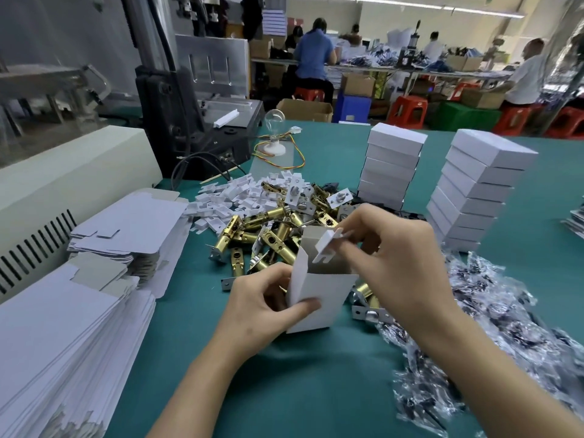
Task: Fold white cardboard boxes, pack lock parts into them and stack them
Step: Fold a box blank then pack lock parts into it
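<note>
The worktop [331,159] had a teal surface. Behind it stood a long table [373,68], with people [314,53] sitting on red stools [407,111] beside cardboard cartons [305,110]. Strip lights [395,3] shone overhead, above a pale wall [395,25].

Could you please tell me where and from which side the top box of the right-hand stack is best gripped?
Probably from above, fingers on two opposite side walls of the top box. Its lid is flat and clear, while the right-hand stack is staggered, so a sideways pull might topple it. The left hand holds the open box, the right hand pinches a white plastic piece.
</note>
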